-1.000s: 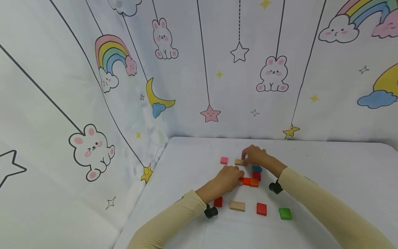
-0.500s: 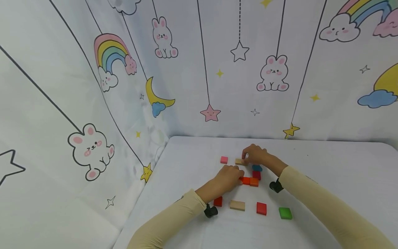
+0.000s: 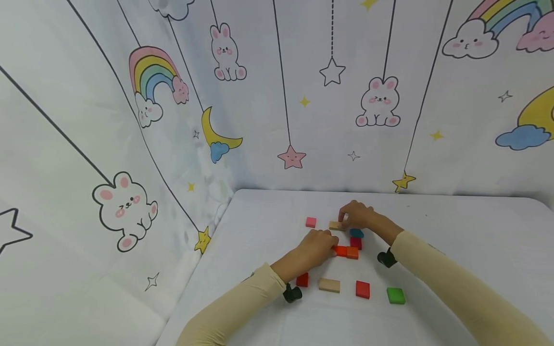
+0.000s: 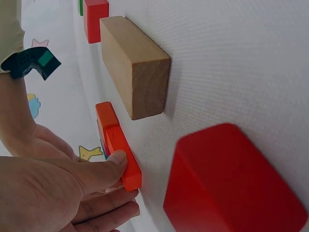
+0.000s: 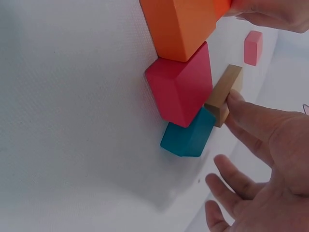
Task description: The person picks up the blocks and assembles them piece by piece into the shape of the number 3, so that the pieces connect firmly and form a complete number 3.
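My left hand (image 3: 318, 247) pinches an orange-red block (image 4: 124, 159) between thumb and fingers. It lies end to end with an orange block (image 3: 352, 253). Touching the orange block is a crimson block (image 5: 181, 89), and a teal block (image 5: 189, 134) sits against that one on the far side. My right hand (image 3: 358, 215) pinches a plain wooden block (image 5: 226, 92) at its right end, thumb on one side, with its other fingers spread. In the right wrist view the wooden block is close to the teal block; whether they touch, I cannot tell.
A pink block (image 3: 310, 222) lies left of the wooden one. Nearer me stand a red block (image 3: 302, 280), a second wooden block (image 3: 329, 285), another red block (image 3: 362, 289) and a green block (image 3: 396, 295). A patterned curtain (image 3: 259, 96) hangs behind the white table (image 3: 467, 250).
My right hand and the wooden block have shifted slightly to the right, towards the teal block. The left hand keeps its grip in place. The head view has drifted a little.
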`<state>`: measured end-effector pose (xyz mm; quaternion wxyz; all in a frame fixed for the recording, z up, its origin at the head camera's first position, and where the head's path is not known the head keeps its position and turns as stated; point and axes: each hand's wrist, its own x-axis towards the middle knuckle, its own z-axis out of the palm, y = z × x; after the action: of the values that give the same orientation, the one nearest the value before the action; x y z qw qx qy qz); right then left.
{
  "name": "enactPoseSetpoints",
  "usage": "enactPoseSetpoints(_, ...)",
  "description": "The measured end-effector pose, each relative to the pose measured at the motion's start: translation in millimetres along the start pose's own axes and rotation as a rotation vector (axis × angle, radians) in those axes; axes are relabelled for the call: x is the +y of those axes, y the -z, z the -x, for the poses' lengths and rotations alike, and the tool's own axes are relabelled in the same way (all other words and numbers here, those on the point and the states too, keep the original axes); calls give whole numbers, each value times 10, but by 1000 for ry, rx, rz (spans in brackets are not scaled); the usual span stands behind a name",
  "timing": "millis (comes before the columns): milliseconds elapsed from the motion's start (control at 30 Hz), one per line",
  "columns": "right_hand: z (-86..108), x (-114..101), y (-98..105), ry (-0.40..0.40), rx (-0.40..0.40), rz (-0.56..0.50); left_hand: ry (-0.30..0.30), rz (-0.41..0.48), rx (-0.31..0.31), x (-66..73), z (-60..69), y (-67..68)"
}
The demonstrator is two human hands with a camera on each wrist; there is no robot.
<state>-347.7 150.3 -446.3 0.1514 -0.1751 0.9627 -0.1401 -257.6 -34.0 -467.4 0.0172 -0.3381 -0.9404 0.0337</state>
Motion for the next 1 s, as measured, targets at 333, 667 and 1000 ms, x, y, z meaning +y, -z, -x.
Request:
enactPoseSetpoints(333, 8, 56, -6, -3, -5, -3, 10, 13, -5, 3, -5, -11)
enactPoseSetpoints(667, 45, 43, 24, 0, -14, 11, 4, 13, -1, 0, -17, -13)
enactPoseSetpoints(1000, 63, 45, 26, 2, -20, 12, 4, 3, 1, 16, 8, 27)
